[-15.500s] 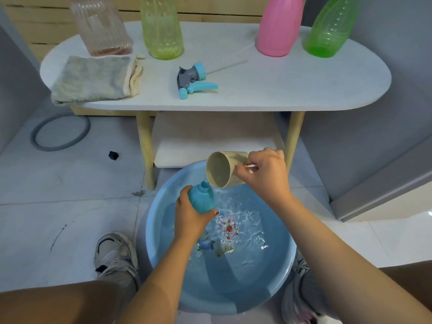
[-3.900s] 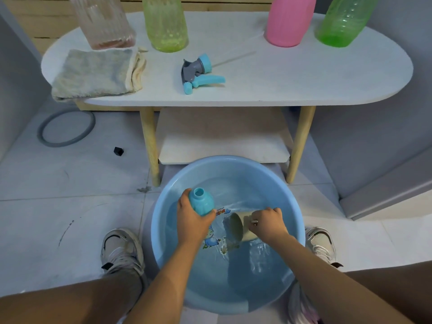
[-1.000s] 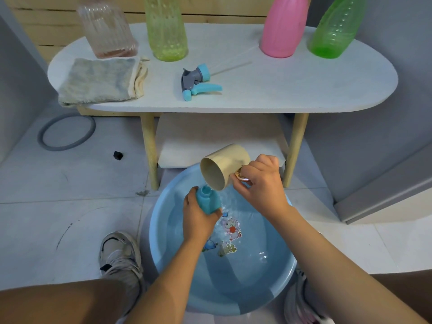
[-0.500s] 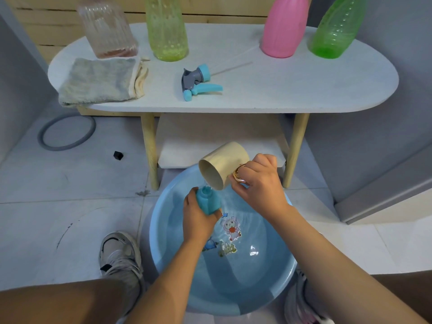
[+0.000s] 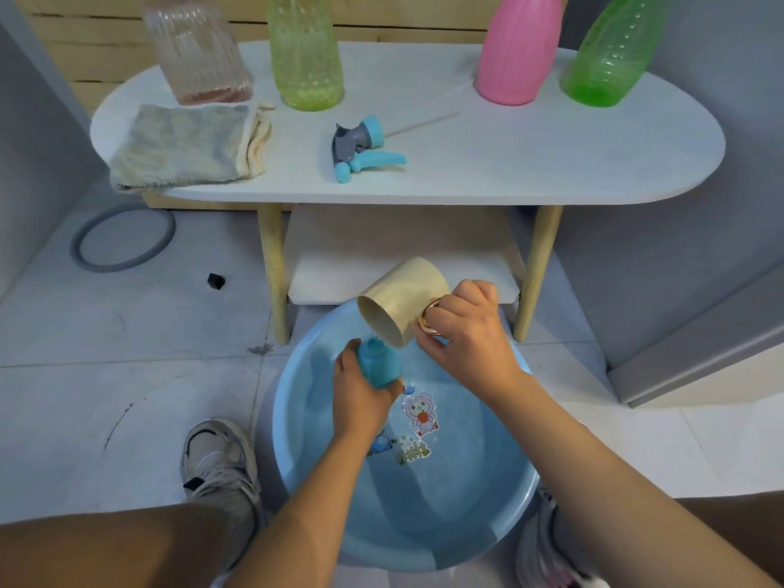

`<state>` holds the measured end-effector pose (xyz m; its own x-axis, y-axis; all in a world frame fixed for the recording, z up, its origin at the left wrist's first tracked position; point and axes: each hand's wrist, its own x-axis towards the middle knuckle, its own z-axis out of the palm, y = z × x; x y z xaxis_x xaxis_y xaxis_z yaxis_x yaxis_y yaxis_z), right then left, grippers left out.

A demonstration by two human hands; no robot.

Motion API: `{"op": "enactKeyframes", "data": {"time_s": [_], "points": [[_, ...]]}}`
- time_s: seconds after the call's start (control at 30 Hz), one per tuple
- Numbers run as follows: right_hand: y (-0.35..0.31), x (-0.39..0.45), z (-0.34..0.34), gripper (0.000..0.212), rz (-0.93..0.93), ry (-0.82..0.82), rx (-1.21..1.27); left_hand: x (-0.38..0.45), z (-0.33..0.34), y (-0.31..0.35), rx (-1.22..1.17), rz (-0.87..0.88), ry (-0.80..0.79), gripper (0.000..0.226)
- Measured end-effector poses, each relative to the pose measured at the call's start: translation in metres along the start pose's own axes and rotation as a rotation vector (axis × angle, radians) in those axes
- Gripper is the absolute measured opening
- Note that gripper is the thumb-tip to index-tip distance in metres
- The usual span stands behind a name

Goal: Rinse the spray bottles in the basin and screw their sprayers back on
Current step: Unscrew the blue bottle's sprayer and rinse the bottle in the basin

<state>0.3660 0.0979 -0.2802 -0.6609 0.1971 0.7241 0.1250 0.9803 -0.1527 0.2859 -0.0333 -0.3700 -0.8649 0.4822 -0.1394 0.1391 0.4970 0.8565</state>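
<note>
My left hand [image 5: 358, 398] grips a small teal spray bottle [image 5: 377, 364] without its sprayer, held upright over the light blue basin [image 5: 297, 473] on the floor. My right hand [image 5: 464, 335] holds a beige cup [image 5: 401, 305] by its gold handle, tipped with its mouth just above the bottle's neck. A thin stream of water runs from the cup's rim to the bottle's opening. The grey and teal sprayer [image 5: 360, 148] with its long tube lies on the white table [image 5: 530, 163].
On the table stand a clear ribbed bottle [image 5: 197, 48], a yellow-green bottle [image 5: 305, 48], a pink bottle [image 5: 515, 46] and a green bottle [image 5: 611, 53], beside a folded grey cloth [image 5: 184, 146]. A grey ring [image 5: 123, 239] lies on the floor tiles. My shoes flank the basin.
The cup has tipped a little further over the bottle's neck since a second ago. My left hand and the bottle have stayed in place.
</note>
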Motion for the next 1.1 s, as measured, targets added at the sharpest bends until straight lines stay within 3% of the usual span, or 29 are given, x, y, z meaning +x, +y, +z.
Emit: {"op": "enactKeyframes", "data": {"time_s": [0.83, 1.1], "points": [[-0.0026, 0.0050, -0.0023, 0.031, -0.110, -0.021, 0.005, 0.0041, 0.0033, -0.0020, 0.024, 0.009, -0.001, 0.070], [-0.0014, 0.0025, -0.0026, 0.032, -0.014, 0.006, 0.002, 0.0037, 0.0029, -0.0015, 0.001, 0.004, 0.000, 0.072]]}}
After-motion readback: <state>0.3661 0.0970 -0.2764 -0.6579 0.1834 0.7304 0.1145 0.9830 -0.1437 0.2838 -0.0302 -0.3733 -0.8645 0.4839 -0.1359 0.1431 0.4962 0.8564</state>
